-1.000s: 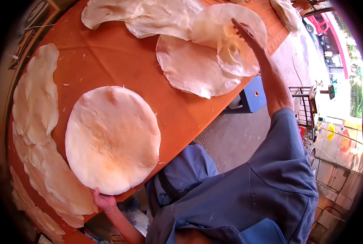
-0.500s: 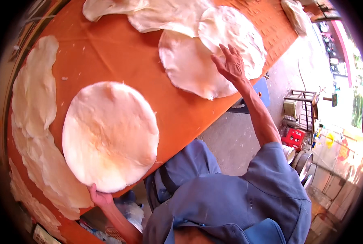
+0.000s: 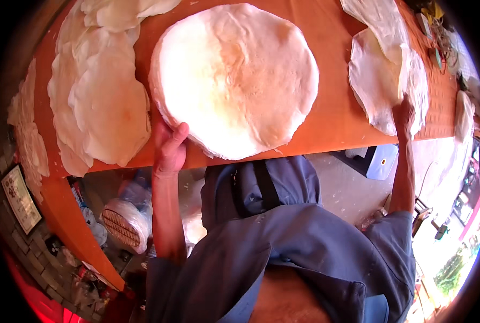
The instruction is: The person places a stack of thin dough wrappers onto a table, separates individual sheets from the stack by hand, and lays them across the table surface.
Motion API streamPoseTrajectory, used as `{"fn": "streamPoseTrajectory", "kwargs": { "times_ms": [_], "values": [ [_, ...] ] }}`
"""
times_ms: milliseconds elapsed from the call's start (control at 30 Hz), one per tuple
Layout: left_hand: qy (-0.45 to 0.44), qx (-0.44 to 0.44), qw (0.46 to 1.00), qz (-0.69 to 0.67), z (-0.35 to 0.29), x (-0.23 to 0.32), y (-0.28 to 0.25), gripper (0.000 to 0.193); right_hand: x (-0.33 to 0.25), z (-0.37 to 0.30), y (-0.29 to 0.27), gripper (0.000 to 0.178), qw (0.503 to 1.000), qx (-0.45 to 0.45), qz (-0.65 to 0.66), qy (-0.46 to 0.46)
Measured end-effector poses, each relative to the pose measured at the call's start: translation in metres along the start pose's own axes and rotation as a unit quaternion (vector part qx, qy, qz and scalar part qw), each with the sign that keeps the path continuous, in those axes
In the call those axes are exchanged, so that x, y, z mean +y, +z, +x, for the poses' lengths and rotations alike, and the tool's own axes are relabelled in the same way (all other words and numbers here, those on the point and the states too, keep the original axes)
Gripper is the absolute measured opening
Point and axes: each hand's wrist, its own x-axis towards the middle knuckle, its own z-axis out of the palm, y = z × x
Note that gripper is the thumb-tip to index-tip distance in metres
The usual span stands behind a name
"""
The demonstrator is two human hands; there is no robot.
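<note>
A thick-looking pile of round, pale flatbread sheets (image 3: 234, 81) lies on the orange table in front of me. At its near left edge, my left hand (image 3: 170, 148) grips the rim, thumb on the edge and fingers partly hidden beside it. Farther right, thin pale flatbread sheets (image 3: 372, 81) overlap each other. My right hand (image 3: 404, 114) reaches there with its fingers closed on the edge of a thin flatbread sheet (image 3: 415, 81), which looks folded or partly raised; the fingertips are small in view.
Overlapping flatbread sheets (image 3: 105, 102) cover the table's left part. The orange table (image 3: 331, 126) has its near edge against my body. Below stand a blue stool (image 3: 382, 161) and a plastic-wrapped bundle (image 3: 124, 223). A framed paper (image 3: 22, 198) hangs at far left.
The view has turned, so the pile now sits at centre. My right hand has gone from spread above the right-hand sheets to closed on one's edge. My left hand stays at the pile's rim.
</note>
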Motion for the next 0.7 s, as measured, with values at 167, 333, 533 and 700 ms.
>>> {"fn": "streamPoseTrajectory", "kwargs": {
  "times_ms": [167,333,533,700],
  "values": [
    [0.015,0.007,1.000,-0.014,0.001,-0.001,0.006,0.078,-0.019,-0.017,-0.039,0.027,0.997,-0.064,0.039,-0.008],
    [0.019,-0.067,0.997,0.024,0.014,0.010,0.037,0.068,-0.204,-0.072,-0.133,0.035,0.903,-0.088,0.393,-0.146],
    [0.012,-0.089,0.993,0.074,0.021,0.025,0.046,0.055,-0.376,-0.138,-0.217,0.048,0.649,-0.359,0.625,-0.243],
    [0.008,-0.050,0.997,0.059,0.009,0.026,0.044,0.054,-0.371,-0.127,-0.192,0.035,0.571,-0.479,0.654,-0.134]
  ]
}}
